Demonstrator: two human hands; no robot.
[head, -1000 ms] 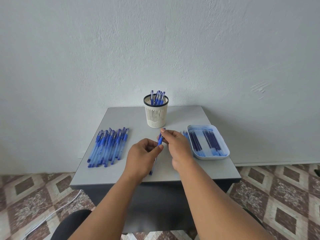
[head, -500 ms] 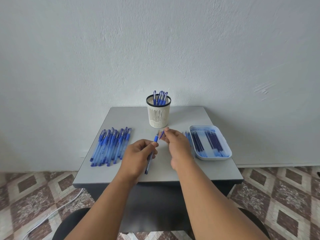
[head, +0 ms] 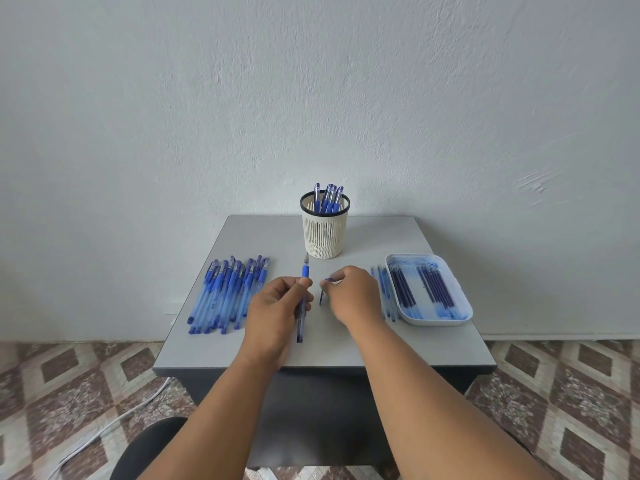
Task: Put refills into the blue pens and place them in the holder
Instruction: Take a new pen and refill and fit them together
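Observation:
My left hand (head: 277,308) grips an uncapped blue pen (head: 303,299) at its middle, tip pointing away toward the holder. My right hand (head: 353,294) pinches a small blue pen cap (head: 322,293) just right of the pen, a short gap between them. The cream mesh holder (head: 325,230) with a black rim stands at the table's back centre with several capped blue pens (head: 328,199) in it. A row of several blue pens (head: 228,292) lies at the left. A white tray (head: 462,304) at the right holds several dark blue refills (head: 420,287).
Several pale blue pen barrels (head: 385,292) lie between my right hand and the tray. The small grey table (head: 363,344) stands against a white wall. A white cable (head: 104,431) runs over the patterned tile floor at the lower left.
My hands have drawn apart. The cap came off the pen's tip in my right hand, which moved right and down. My left hand turned the pen more upright.

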